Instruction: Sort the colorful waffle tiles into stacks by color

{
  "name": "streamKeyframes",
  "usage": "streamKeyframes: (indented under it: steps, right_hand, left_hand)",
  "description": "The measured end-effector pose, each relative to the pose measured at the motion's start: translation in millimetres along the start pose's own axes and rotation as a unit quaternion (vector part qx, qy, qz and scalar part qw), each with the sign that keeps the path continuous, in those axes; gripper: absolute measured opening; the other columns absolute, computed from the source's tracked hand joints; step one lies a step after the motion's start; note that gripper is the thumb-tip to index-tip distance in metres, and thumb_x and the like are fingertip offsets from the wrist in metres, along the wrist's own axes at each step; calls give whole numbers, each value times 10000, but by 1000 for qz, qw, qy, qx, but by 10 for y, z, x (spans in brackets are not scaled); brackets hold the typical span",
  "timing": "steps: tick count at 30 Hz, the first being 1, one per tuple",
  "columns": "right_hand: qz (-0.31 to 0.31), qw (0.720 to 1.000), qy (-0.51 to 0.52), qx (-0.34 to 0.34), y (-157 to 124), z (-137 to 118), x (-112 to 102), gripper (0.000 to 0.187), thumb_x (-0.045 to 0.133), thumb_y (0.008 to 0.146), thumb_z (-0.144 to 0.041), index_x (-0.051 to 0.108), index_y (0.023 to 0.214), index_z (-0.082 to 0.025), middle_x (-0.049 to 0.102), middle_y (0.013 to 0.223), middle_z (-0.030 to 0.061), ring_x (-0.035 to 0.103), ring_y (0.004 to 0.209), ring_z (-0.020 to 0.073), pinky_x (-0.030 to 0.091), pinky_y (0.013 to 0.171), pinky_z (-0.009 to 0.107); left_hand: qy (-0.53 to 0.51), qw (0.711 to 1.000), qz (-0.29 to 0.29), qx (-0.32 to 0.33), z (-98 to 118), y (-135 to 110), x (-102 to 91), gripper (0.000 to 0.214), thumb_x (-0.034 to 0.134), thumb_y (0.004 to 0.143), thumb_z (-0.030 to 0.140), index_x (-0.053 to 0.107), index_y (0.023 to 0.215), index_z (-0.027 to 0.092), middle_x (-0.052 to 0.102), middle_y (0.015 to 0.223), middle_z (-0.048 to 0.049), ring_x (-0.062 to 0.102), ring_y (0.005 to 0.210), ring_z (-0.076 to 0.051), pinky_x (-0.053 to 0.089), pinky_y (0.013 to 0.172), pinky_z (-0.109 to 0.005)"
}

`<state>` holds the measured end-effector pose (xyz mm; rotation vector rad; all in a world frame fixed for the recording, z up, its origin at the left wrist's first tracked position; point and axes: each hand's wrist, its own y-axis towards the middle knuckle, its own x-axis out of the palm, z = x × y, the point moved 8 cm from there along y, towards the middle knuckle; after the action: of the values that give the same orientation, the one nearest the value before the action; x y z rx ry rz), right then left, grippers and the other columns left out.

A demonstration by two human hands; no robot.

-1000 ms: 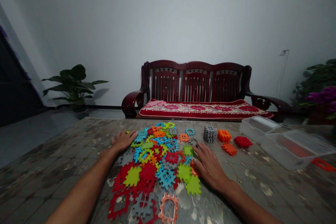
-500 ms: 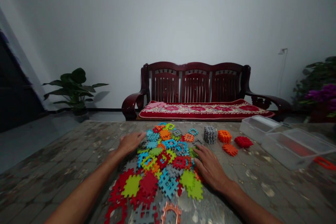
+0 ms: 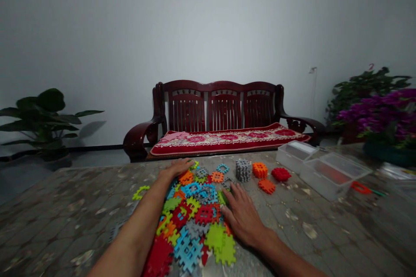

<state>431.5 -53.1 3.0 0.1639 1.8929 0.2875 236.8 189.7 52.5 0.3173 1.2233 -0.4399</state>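
Note:
Colourful plastic interlocking tiles with notched edges lie in a heap on the table, among them a blue tile [image 3: 187,249], a lime green tile [image 3: 215,237] and a dark red tile [image 3: 159,256]. Over the far end of the heap stretches my left hand [image 3: 177,168], fingers extended, beside an orange tile [image 3: 186,178]; its forearm hides the heap's left part. My right hand [image 3: 243,212] rests palm down with spread fingers along the right edge, fingertips near a green tile [image 3: 222,197]. Neither hand visibly holds anything.
Right of the heap stand a grey tile stack [image 3: 243,170], an orange stack [image 3: 260,169] and a red stack [image 3: 281,174]. Clear plastic boxes [image 3: 328,177] and orange-handled scissors [image 3: 360,188] lie farther right. Purple flowers [image 3: 383,110] stand at the table's far right; behind is a wooden bench [image 3: 224,108].
The view has turned right. My left hand has moved from the heap's left side to its far end, its forearm now crossing the left tiles. My right hand stays at the right edge.

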Motion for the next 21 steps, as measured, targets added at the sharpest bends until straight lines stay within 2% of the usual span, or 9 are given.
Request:
streamKeyframes:
  steps: [4, 8, 13, 17, 21]
  right_hand:
    - [-27, 999, -8, 17, 6, -58, -17, 607, 531, 1053, -531, 532, 1595, -257, 408, 1712, 160, 344, 1595, 400, 326, 1282, 635]
    - [-43, 999, -9, 14, 6, -115, -52, 596, 533, 1055, -516, 545, 1586, -243, 416, 1704, 174, 345, 1594, 402, 300, 1289, 632]
    - [-25, 1000, 0, 5, -4, -144, -110, 532, 514, 1064, -476, 583, 1546, -261, 472, 1677, 132, 378, 1574, 375, 309, 1287, 595]
    - [-26, 999, 27, -1, -7, -149, -135, 500, 509, 1069, -441, 603, 1520, -244, 512, 1645, 127, 406, 1554, 350, 309, 1287, 570]
    - [-13, 997, 72, -17, 5, -141, -175, 430, 475, 1079, -369, 653, 1444, -229, 597, 1557, 126, 496, 1484, 310, 357, 1269, 536]
  left_hand:
    - [-34, 999, -22, 10, 97, -32, 102, 581, 496, 884, 618, 727, 1245, 226, 747, 1375, -127, 652, 1278, -326, 476, 1101, -435]
    - [-68, 997, -26, 33, 242, -112, 174, 472, 527, 853, 564, 746, 1049, 195, 768, 1248, -128, 651, 1190, -333, 466, 1095, -445]
    - [-145, 986, -43, 67, 420, -272, 184, 508, 478, 846, 655, 705, 826, 201, 773, 1011, -114, 652, 1061, -325, 498, 1013, -437]
    - [-221, 967, -71, 102, 544, -443, 122, 725, 340, 876, 806, 727, 876, 193, 787, 1034, -120, 671, 1036, -296, 515, 998, -408]
    - [-235, 959, -109, 116, 692, -449, 87, 915, 124, 935, 814, 746, 1104, 165, 800, 1125, -137, 723, 1016, -277, 554, 951, -410]
